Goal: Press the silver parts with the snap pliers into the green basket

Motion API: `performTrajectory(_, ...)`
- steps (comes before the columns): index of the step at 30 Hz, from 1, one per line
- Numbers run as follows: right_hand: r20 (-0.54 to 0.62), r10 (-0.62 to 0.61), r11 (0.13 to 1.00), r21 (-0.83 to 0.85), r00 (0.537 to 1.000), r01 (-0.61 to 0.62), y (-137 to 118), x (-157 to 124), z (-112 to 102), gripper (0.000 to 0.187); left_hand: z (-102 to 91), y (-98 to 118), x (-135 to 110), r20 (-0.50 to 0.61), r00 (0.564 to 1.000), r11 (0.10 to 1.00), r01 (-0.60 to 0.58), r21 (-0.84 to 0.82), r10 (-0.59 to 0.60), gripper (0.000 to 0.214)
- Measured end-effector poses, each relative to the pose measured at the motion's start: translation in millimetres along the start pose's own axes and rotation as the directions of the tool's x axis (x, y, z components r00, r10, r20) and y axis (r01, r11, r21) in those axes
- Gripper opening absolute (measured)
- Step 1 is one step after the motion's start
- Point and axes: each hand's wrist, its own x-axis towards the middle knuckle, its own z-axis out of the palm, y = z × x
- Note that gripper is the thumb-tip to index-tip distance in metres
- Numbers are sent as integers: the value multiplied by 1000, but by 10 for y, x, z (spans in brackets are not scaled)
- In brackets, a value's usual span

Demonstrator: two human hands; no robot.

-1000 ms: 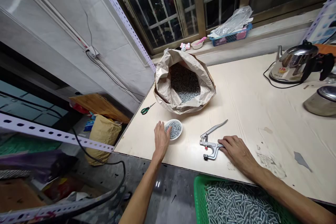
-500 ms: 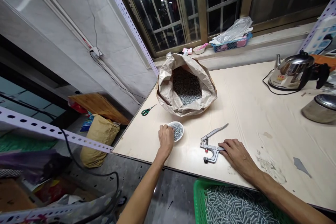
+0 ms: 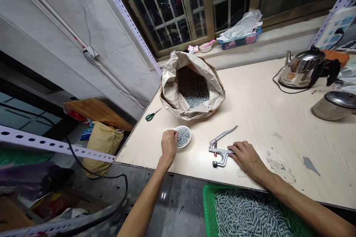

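Observation:
My left hand is at the left rim of a small white bowl filled with small metal screws. Its fingers are curled together at the edge; whatever they pinch is hidden. On the right, my right hand is closed over the lower handle of grey snap-fastener pliers. The pliers lie on the table with their jaw facing left and the upper handle raised. Behind the bowl stands an open paper sack holding many similar small metal pieces.
Green-handled scissors lie left of the sack on the pale table. A steel kettle and a metal pot stand at the right. Below the front edge is a green basket of metal pieces. A window sill runs behind.
The camera view has shifted slightly. My left hand has drawn a little to the left, from over the bowl to its rim. My right hand stays on the pliers.

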Motion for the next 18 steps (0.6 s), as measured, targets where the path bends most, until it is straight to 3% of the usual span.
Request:
performTrajectory(3,2,18,1000,18,1000,-18,-12,14,-25,23,12,125,-94,120,989,938,126,-323,-91,20)
performTrajectory(7,17,41,998,40,999,-42,-19,35,-55,21,143,395,-291,436,896,668,376,-642,-85,29)
performTrajectory(9,30,52,998,36,998,-53,-18,44,-69,19,221,521,-384,544,838,569,468,-676,-43,34)
performTrajectory(11,48,62,998,25,997,-64,-18,52,-81,19,288,614,-452,608,794,525,520,-673,-7,40)
performTrajectory(18,87,87,996,-15,992,-86,-38,71,-118,21,453,703,-575,679,732,479,578,-661,52,41)
